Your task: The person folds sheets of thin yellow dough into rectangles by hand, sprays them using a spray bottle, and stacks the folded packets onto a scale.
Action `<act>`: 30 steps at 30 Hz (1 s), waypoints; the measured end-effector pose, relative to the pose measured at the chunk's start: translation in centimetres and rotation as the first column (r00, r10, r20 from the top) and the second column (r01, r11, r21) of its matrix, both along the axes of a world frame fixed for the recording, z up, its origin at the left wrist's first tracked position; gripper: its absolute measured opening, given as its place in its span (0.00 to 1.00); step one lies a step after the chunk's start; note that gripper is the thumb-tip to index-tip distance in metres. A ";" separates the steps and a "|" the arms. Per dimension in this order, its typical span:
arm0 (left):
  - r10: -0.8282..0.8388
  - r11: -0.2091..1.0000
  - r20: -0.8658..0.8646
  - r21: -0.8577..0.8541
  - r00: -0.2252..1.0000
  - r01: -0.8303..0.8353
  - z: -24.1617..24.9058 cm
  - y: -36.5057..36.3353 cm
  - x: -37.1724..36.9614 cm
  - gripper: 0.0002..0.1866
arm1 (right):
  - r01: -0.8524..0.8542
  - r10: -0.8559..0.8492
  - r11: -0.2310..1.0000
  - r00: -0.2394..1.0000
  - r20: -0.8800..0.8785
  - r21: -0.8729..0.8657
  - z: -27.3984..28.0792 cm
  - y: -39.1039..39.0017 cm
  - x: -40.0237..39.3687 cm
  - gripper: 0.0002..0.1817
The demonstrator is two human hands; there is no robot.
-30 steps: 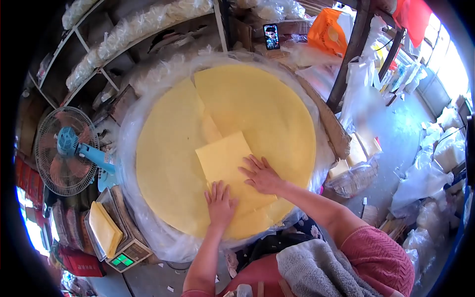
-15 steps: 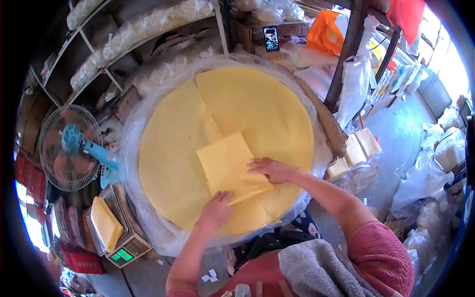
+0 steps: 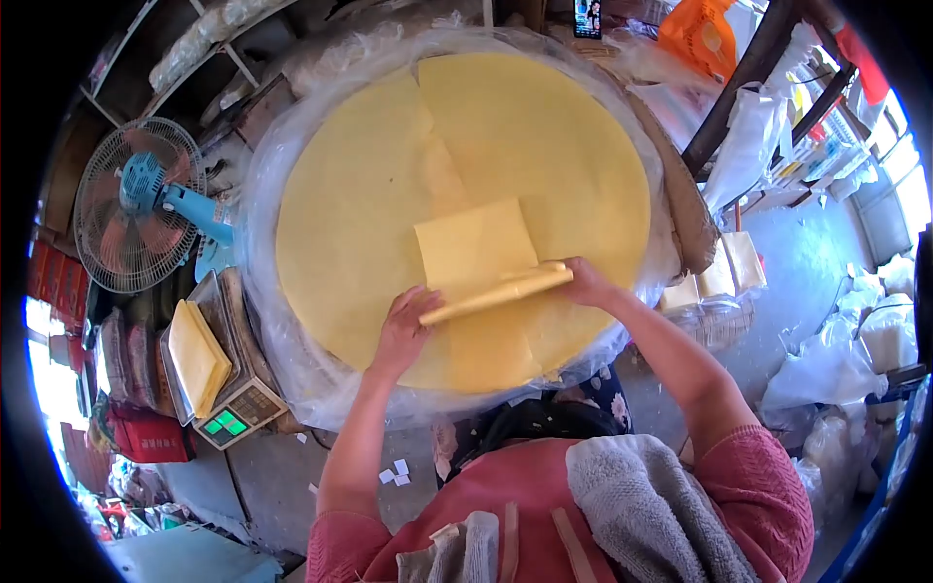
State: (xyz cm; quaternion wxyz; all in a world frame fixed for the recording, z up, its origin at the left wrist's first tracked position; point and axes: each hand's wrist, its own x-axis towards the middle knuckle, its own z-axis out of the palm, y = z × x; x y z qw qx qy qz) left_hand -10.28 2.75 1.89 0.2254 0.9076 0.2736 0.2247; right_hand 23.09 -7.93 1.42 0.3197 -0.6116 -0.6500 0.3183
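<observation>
A large round yellow sheet point(image 3: 340, 214), with a torn seam running down its middle, lies in front of me on clear plastic film point(image 3: 260, 233). On its near half is a smaller folded yellow sheet point(image 3: 476, 240), whose near edge is raised into a long, rounded fold. My left hand point(image 3: 400, 335) grips the left end of that fold, fingers curled at its tip. At the opposite end, my right hand point(image 3: 586, 283) pinches the fold, its thumb hidden. The fold slants slightly upward to the right.
A digital scale point(image 3: 251, 408) holding a folded yellow packet point(image 3: 197, 358) stands at left, below a blue fan point(image 3: 141, 199). A phone point(image 3: 587, 17) and an orange bag point(image 3: 698, 41) are at the back. Wrapped yellow blocks point(image 3: 717, 272) sit right of the round sheet.
Both hands have gone from lying on the folded sheet to holding the ends of its near edge, now raised and folded over. The camera view has tilted downward.
</observation>
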 end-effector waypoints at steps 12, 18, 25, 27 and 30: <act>0.546 0.757 -0.004 -0.427 0.838 -0.495 -0.8 2.6 5.1 0.18 | 0.415 -0.347 0.895 0.878 0.330 -0.162 -0.3 7.2 -1.2 0.24; 0.541 0.836 -0.149 0.204 0.828 -0.509 -0.4 4.0 8.2 0.31 | 0.484 -0.398 0.866 0.819 0.413 -0.126 -0.3 7.4 -2.0 0.23; 0.392 0.919 -0.370 0.107 0.842 -0.380 -0.3 4.5 11.0 0.36 | 0.478 -0.326 0.861 0.782 0.532 -0.174 2.8 7.8 -3.1 0.27; 0.386 0.920 -0.380 0.091 0.841 -0.381 -0.8 4.5 11.0 0.35 | 0.346 -0.331 0.930 0.647 0.687 0.123 3.2 8.1 -4.1 0.32; 0.384 0.919 -0.402 0.075 0.831 -0.388 -1.0 4.7 11.2 0.35 | 0.053 -0.224 0.965 0.680 0.699 0.257 2.3 9.4 -4.4 0.33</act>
